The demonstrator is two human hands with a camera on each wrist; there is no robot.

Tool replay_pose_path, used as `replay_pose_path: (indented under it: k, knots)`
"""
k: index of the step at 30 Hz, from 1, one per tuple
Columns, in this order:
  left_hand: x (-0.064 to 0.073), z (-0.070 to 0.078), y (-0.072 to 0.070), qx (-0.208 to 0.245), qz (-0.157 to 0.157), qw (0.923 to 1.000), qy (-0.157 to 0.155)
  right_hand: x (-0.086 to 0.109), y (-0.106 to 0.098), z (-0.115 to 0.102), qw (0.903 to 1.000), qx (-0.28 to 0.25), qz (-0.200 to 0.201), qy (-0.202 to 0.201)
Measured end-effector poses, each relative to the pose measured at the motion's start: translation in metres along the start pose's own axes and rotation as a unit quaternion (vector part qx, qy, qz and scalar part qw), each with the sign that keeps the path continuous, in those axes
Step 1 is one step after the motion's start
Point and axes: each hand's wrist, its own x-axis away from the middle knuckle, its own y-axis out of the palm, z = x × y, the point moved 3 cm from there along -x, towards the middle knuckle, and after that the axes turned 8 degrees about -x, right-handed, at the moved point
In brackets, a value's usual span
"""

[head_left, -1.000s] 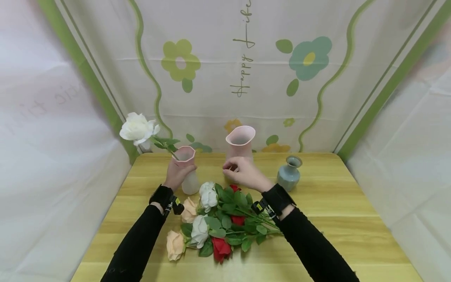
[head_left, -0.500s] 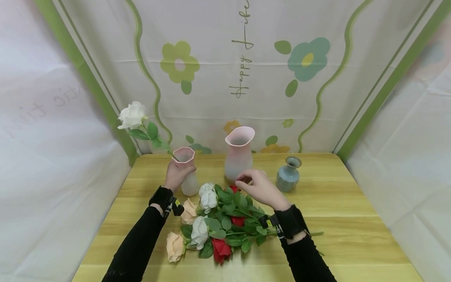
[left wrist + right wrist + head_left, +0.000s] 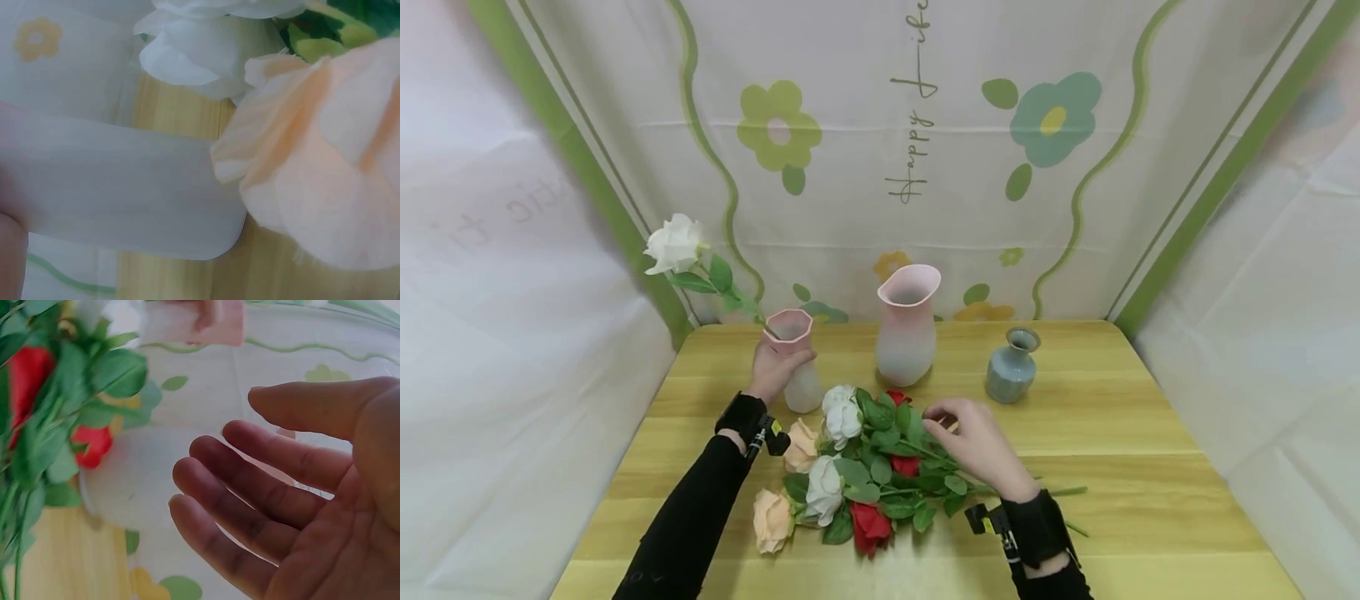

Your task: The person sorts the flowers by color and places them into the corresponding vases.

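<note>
Gripping the narrow vase [image 3: 805,389] below its rim [image 3: 787,341] is the left hand [image 3: 772,371].

Wooden table [image 3: 1135,417]: two pinkish vases [image 3: 906,343], bluish vase [image 3: 1011,374], heaped roses [image 3: 825,492].

Black sleeves [image 3: 688,521] and 2 black wrist straps [image 3: 1038,529] are worn.

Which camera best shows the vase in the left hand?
Head: it shows the vase from rim to base, the left hand gripping it. Left wrist shows its pale body and base but no rim; right wrist, only part along the top edge.
</note>
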Motion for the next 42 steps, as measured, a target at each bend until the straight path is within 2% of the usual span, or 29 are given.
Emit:
replay_pose_path:
  k: [4,6,9,13,18,24,37,42]
  knots:
    - [-0.003,-0.002,0.000,-0.006,-0.003,0.9999,0.010,0.009,0.001,0.009,0.9977,0.057,0.029,0.025]
    - [-0.005,-0.003,-0.001,-0.009,-0.003,0.9998,0.017,0.012,0.001,0.014,0.9932,0.098,0.047,0.041]
    - [-0.010,-0.014,0.001,0.000,-0.001,0.9998,0.021,0.016,0.001,0.021,0.9841,0.156,0.065,0.055]
    - [-0.018,-0.033,0.004,0.019,0.005,0.9998,0.010,0.023,0.005,0.029,0.9753,0.211,0.047,0.045]
    - [-0.018,-0.036,0.005,0.018,0.011,0.9998,0.003,0.030,0.013,0.037,0.9649,0.262,0.010,0.012]
    - [-0.019,-0.037,0.004,0.014,0.013,0.9998,0.007,0.032,0.019,0.047,0.9614,0.274,0.017,0.000]
    - [-0.019,-0.036,0.004,0.015,0.010,0.9998,0.007,0.032,0.031,0.066,0.9611,0.275,0.008,0.023]
    - [-0.019,-0.037,0.004,0.011,0.012,0.9997,0.017,0.032,0.033,0.071,0.9600,0.279,0.007,0.018]
